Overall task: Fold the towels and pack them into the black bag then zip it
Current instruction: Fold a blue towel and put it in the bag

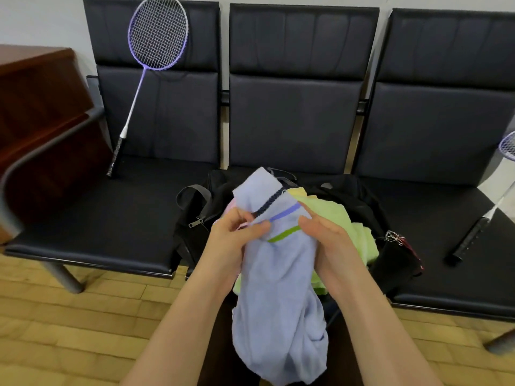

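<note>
Blue towel lifted above the open black bag, ready for folding.

I hold the pale blue towel [278, 280] near its striped end, left hand [237, 235] and right hand [326, 238] both pinching it with curled fingers, over the black bag [359, 196] on the seat, where a green towel [342, 218] lies. It looks soft, light and limp; the corners seem the best hold.

Your two forearms come into view from the bottom edge, both bare from below the elbow down to the wrists, with no sleeve showing. Your left hand [237, 235] and your right hand [327, 238] are bare too, without gloves. Your fingernails look short and plain. A strip of dark clothing shows between your arms at the bottom.
</note>
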`<control>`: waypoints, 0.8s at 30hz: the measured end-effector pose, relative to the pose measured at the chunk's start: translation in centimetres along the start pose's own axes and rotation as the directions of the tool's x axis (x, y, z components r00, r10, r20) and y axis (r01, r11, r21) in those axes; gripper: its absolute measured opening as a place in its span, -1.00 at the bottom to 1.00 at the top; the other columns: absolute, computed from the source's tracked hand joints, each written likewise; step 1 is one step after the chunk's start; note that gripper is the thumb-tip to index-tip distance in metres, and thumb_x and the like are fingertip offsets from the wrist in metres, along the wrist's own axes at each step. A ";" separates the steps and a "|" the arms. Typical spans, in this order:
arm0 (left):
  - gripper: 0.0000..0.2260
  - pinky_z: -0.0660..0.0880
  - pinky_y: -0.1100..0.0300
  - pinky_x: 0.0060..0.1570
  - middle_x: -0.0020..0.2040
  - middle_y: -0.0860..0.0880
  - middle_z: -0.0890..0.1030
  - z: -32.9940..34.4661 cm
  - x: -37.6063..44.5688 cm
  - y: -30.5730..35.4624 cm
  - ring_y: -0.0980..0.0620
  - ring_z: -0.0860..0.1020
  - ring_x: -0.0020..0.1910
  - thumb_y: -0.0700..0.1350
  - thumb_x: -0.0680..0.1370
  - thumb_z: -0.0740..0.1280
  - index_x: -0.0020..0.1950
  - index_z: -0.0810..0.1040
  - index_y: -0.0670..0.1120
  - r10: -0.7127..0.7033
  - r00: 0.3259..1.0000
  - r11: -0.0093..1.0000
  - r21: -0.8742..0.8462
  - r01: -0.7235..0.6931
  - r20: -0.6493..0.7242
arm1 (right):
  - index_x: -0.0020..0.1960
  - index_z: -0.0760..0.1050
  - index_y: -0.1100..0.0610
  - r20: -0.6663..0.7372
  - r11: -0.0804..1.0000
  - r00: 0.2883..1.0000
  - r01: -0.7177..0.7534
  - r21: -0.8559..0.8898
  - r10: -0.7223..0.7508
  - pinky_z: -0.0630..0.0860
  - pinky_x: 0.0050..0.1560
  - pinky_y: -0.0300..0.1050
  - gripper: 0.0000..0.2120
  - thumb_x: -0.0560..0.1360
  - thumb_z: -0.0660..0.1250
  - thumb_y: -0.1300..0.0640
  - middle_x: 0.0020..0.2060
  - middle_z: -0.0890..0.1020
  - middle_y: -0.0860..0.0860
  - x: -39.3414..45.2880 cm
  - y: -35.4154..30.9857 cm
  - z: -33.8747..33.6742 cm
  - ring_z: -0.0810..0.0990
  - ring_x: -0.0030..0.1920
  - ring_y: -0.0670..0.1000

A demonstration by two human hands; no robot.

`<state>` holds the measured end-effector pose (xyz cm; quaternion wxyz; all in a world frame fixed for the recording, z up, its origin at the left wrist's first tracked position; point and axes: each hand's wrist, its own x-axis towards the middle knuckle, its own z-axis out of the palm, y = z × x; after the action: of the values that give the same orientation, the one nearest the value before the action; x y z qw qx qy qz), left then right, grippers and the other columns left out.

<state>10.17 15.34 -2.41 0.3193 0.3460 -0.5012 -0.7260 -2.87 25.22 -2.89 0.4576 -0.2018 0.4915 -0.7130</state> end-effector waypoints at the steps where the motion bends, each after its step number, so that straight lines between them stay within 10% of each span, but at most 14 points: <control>1: -0.82 0.61 0.11 -0.16 -0.04 -0.15 0.66 0.1 0.0 0.2 -0.12 0.64 -0.04 -0.27 0.40 0.44 -0.05 0.54 -0.28 0.000 1.000 0.998 -0.065 -0.001 -0.019 | 0.20 0.32 0.57 0.017 0.999 1.000 0.013 -0.038 -0.012 0.50 0.26 0.15 -0.15 0.18 0.55 0.01 0.37 0.49 0.10 0.0 -0.1 0.1 0.53 0.31 0.15; 7: -0.71 0.57 0.06 -0.07 -0.06 -0.16 0.62 1.0 0.5 0.9 -0.09 0.61 -0.05 -0.24 0.52 0.38 0.23 0.50 -0.25 -0.083 0.989 0.997 -0.014 0.082 -0.122 | 0.23 0.47 0.38 0.000 0.993 0.994 -0.111 -0.034 0.111 0.60 -0.20 -0.26 -0.68 0.58 0.26 0.18 0.23 0.56 0.21 -0.1 -0.6 1.5 0.68 -0.13 -0.09; 10: -0.78 0.55 -0.10 0.12 0.04 -0.18 0.66 0.9 0.5 0.7 -0.14 0.62 0.07 -0.11 0.54 0.39 0.16 0.58 -0.13 -0.137 0.985 0.980 0.129 0.149 -0.103 | -0.12 0.62 0.04 0.068 0.995 0.992 -0.104 0.012 0.102 0.56 0.01 -0.11 -0.68 0.52 0.13 -0.04 -0.03 0.68 -0.02 0.4 -1.5 1.2 0.67 -0.08 -0.08; 13: -0.86 0.59 -0.08 0.05 -0.11 -0.18 0.68 1.1 0.6 1.0 -0.08 0.64 -0.07 -0.11 0.56 0.34 -0.02 0.65 -0.14 -0.120 0.993 0.928 0.352 0.120 -0.023 | 0.11 0.63 -0.02 0.044 0.997 0.998 -0.046 -0.057 0.048 0.52 0.18 -0.05 -0.62 0.34 0.37 -0.13 0.11 0.66 0.00 0.9 -2.0 1.4 0.64 0.12 -0.05; 19: -0.81 0.54 -0.03 -0.06 -0.09 -0.31 0.61 1.3 0.9 1.3 -0.11 0.54 -0.13 -0.20 0.59 0.26 0.04 0.59 -0.30 -0.075 0.997 0.924 0.378 0.063 0.017 | -0.02 0.61 0.02 0.052 0.895 0.991 0.134 -0.425 -0.124 0.57 0.16 0.04 -0.76 0.47 0.39 0.34 -0.03 0.68 -0.04 1.9 -1.2 1.0 0.63 0.10 0.04; 24: -0.57 0.62 0.07 -0.05 0.05 -0.17 0.56 1.1 0.5 1.1 -0.08 0.59 -0.05 -0.24 0.53 0.35 0.33 0.41 0.11 0.158 0.967 0.878 0.420 -0.231 0.200 | -0.14 0.61 0.12 -0.033 0.894 0.991 0.100 -0.436 -0.127 0.56 -0.05 -0.02 -0.82 0.51 0.32 0.36 -0.20 0.65 0.08 1.8 -0.3 1.1 0.61 -0.11 0.06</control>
<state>9.12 15.22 -1.15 0.2632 0.2977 -0.7084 -0.5834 -3.10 23.21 -2.45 0.3439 -0.3052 0.6387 -0.6170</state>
